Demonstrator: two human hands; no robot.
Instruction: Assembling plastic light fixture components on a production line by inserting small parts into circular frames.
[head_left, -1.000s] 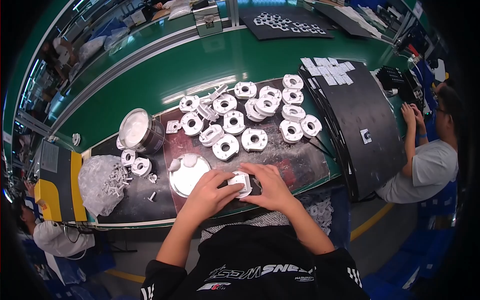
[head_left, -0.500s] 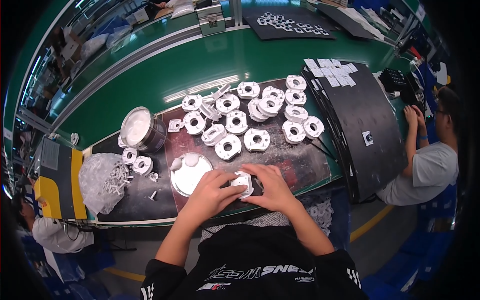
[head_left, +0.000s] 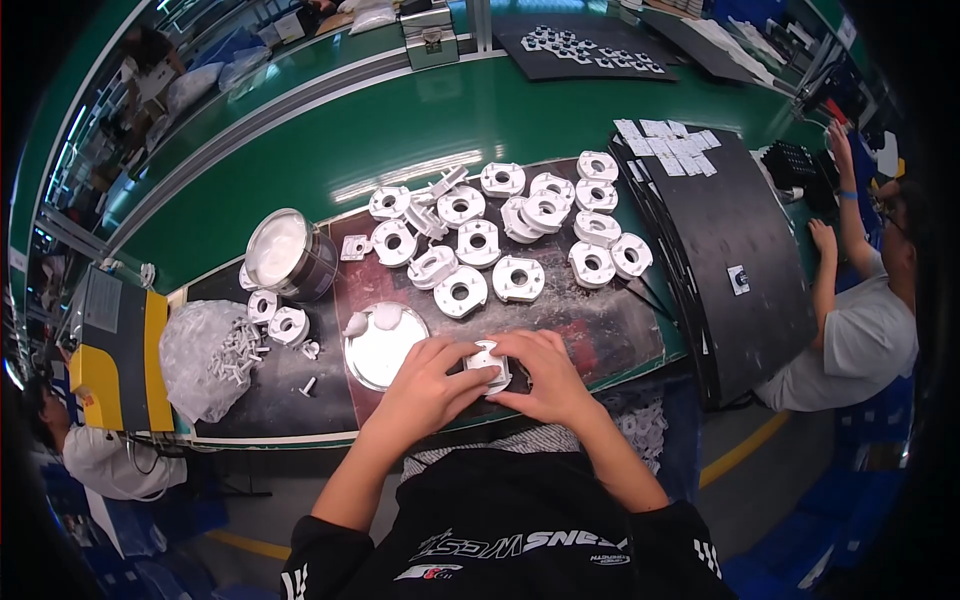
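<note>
A small white plastic housing (head_left: pixel 487 366) is held between my two hands at the near edge of the bench. My left hand (head_left: pixel 428 380) grips its left side, with the fingers laid over its upper face. From the other side my right hand (head_left: pixel 545 375) pinches it between thumb and fingers. Just left of my hands lies a round white lid (head_left: pixel 378 358) with soft white lumps on its far part. Beyond my hands, several white ring-shaped housings (head_left: pixel 517 279) with dark centre holes are spread out, some leaning on each other. The underside of the held part is hidden.
An open tin (head_left: pixel 283 255) of white paste stands at the far left of the mat. Near it lie a clear bag (head_left: pixel 200 360) of small white pins and a loose pin (head_left: pixel 308 386). Stacked black boards (head_left: pixel 715 260) with white square cards lie right; a co-worker (head_left: pixel 850 310) sits beyond.
The housing stays between my hands, with only a slight shift of my fingers. The co-worker at the right has raised one hand toward the far side. The whole view has shifted slightly.
</note>
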